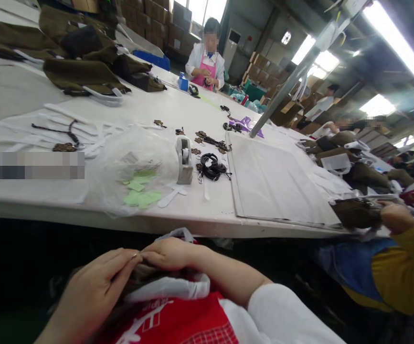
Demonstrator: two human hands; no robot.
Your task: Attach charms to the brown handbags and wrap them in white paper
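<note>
Resting low in the frame, below the table edge, the left hand (pixel 92 286) lies with fingers curved over a brownish item (pixel 145 273) in the person's lap, and the right hand (pixel 169 253) meets it from the right, fingertips touching the left hand's. Both are closed on that item and on the white plastic bag (pixel 171 286) bunched just beneath them — how tightly, I cannot tell, since most of the item is hidden under the fingers. A red apron (pixel 178 320) fills the bottom centre under the bag.

Above the hands runs the white table (pixel 199 224). At its near edge, centre left, a clear bag of pale green tags (pixel 140 191) lies beside a tape dispenser (pixel 184 160); just right of it sits a coil of black cords (pixel 212 167), then a flat white sheet (pixel 274 186). Olive garments (pixel 81 71) pile up in the upper left.

At the right edge a co-worker's hand (pixel 395 217), on a yellow sleeve (pixel 407 272), touches an olive piece (pixel 357 212) — well apart from the lap. Another person in a pink apron (pixel 207 71) stands at the far end, top centre.
</note>
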